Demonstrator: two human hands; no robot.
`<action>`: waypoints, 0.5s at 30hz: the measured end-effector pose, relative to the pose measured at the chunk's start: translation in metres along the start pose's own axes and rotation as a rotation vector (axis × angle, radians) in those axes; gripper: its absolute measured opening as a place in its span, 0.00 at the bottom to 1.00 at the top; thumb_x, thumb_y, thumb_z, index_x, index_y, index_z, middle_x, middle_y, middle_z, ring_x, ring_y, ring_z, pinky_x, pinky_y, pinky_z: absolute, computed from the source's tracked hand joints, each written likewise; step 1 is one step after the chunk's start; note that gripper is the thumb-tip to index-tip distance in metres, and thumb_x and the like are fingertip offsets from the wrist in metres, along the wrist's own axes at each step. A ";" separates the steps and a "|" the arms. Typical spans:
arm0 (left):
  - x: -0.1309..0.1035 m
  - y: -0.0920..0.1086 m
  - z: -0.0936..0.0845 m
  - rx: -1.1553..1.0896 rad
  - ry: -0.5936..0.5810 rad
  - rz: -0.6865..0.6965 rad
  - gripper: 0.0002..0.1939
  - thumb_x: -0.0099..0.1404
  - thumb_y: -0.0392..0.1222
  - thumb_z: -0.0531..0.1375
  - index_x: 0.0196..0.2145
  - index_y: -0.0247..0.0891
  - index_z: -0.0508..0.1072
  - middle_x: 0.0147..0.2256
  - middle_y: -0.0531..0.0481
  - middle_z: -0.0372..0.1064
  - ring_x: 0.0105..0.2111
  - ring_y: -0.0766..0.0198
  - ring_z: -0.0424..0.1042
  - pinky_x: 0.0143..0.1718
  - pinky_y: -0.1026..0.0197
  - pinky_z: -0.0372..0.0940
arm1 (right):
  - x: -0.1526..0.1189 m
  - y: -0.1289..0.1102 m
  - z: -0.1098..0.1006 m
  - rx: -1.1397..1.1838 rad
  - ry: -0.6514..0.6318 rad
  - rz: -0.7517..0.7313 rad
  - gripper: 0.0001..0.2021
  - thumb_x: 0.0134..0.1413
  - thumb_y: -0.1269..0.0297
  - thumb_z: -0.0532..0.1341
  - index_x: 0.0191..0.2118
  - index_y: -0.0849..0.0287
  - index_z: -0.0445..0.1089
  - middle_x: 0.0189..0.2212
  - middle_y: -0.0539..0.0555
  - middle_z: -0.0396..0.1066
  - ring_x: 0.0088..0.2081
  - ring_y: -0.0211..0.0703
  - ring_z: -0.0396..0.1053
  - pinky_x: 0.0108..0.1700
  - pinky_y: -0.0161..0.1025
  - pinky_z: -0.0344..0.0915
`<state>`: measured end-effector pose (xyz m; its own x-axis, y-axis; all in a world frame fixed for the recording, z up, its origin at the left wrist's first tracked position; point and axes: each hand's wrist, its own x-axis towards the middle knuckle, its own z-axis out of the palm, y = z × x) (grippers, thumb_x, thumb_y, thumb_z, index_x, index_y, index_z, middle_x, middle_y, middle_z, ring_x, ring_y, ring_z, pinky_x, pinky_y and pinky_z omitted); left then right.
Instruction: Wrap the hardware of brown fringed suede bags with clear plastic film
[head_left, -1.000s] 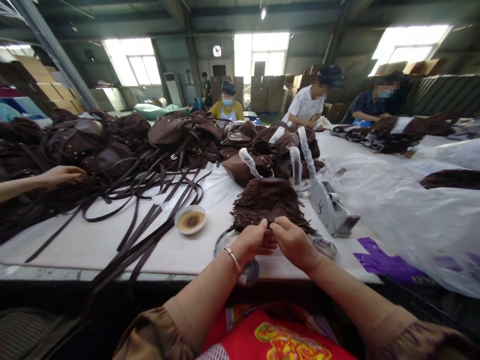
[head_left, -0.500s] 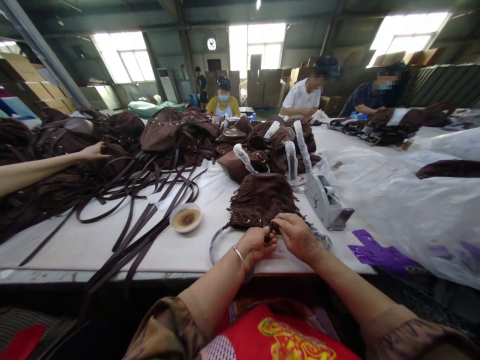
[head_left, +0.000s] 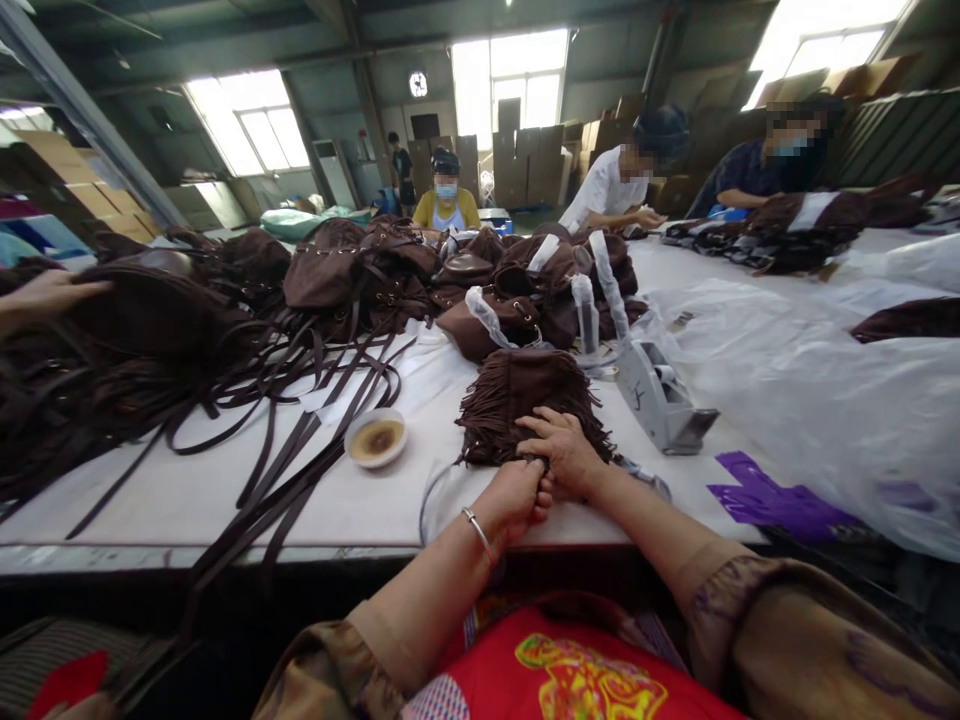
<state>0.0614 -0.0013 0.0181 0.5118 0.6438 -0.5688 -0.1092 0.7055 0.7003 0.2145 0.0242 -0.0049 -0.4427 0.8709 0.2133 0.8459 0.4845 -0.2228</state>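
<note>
A dark brown fringed bag (head_left: 517, 385) lies on the white-covered table in front of me, its fringes spread to both sides. My left hand (head_left: 521, 495), with a bangle at the wrist, is closed at the bag's near edge, thumb and fingers pinching the dark material there. Lying over the bag's lower front is my right hand (head_left: 566, 455), its fingers stretched out and apart, the thumb side against my left hand. A clear-wrapped strap (head_left: 429, 500) loops out from the bag's left side. Exactly which part the left fingers pinch is hidden.
A white bowl of brownish liquid (head_left: 375, 440) stands left of the bag, a grey tape dispenser (head_left: 664, 400) right. Brown bags (head_left: 330, 270) and long straps (head_left: 300, 455) pile up beyond and left. Plastic sheeting (head_left: 772, 370) and purple tape (head_left: 780, 500) lie right. Another person's hand (head_left: 56, 300) grips a bag.
My right hand has gone from pinching at the bag's near edge to lying spread on its front. At the left, another person's hand has drawn a bag back toward the left edge.
</note>
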 end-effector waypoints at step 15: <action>0.007 0.011 -0.011 -0.182 -0.055 -0.176 0.17 0.69 0.52 0.56 0.41 0.33 0.69 0.31 0.45 0.71 0.31 0.60 0.76 0.38 0.53 0.71 | -0.001 0.009 0.008 -0.092 0.136 -0.068 0.13 0.55 0.68 0.65 0.45 0.44 0.76 0.59 0.50 0.67 0.60 0.63 0.59 0.56 0.60 0.59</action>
<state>0.0543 0.0140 0.0167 0.5814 0.4931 -0.6472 -0.1632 0.8500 0.5009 0.2199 0.0287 -0.0147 -0.4607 0.8142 0.3534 0.8418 0.5270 -0.1167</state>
